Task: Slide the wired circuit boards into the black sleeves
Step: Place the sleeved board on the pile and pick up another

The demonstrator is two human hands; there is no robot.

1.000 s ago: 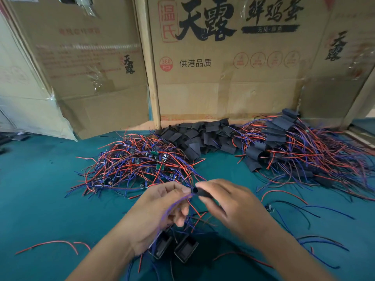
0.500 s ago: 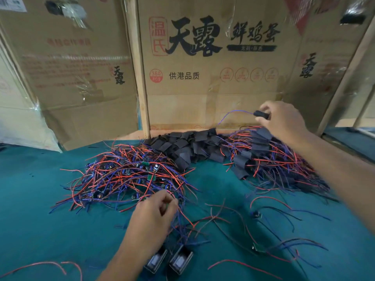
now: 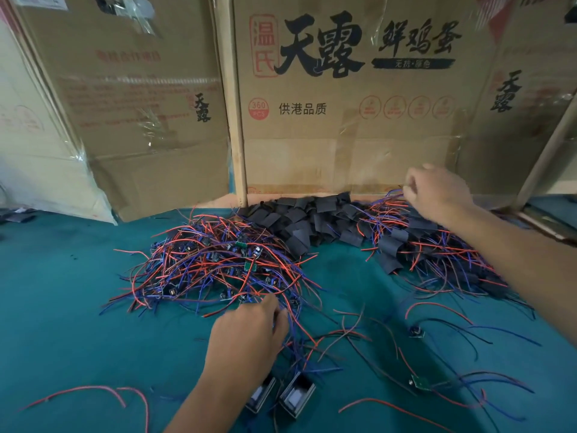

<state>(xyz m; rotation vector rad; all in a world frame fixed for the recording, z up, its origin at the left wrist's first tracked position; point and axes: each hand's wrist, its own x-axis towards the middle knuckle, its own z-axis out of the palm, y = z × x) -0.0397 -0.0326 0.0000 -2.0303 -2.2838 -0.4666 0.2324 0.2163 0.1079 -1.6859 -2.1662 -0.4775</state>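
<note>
Left hand grip: the left hand [image 3: 246,335] is reaching palm down into the near edge of the pile of bare wired boards [image 3: 212,264], its fingers curling among the red and blue leads; whether they are pinching a board already is something I cannot tell, since the hand's back is hiding the fingertips.
Right hand grip: the right hand [image 3: 437,192] is hovering at the far side of the sleeved pile [image 3: 437,254], fingers loosely bent and touching a few wires there; it is not clearly holding anything.
Sleeves: loose black sleeves [image 3: 306,220] are lying in a heap between the two piles, against the foot of the cardboard box [image 3: 343,89].
Strays: a few single boards with leads [image 3: 420,382] are lying apart on the green table [image 3: 62,307], near the right forearm.
Near edge: two small black-framed parts [image 3: 281,395] are sitting by the left wrist.
Progress: judging by the piles, a good share is sleeved already, but the unsleeved heap is looking just as large, so roughly half seems left.
Step in hand: probably picking the next board.
</note>
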